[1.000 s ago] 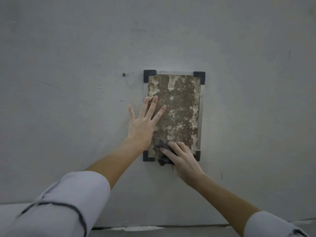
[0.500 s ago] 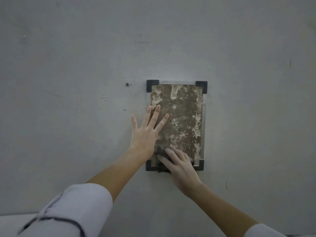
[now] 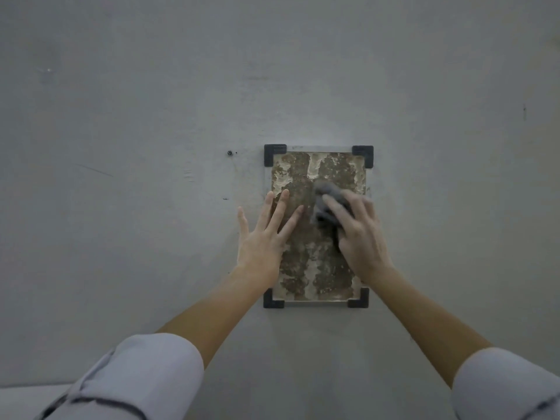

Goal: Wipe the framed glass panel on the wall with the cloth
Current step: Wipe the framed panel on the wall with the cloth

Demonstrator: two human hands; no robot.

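Panel bears the cloth, bunched in the right grip; left grip, spread flat, presses just beside.

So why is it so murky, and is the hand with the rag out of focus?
Head view: dim, even light, brightest on the wall around the glass panel, no glare on it; the right hand and cloth look motion-smeared, the left hand is sharp.
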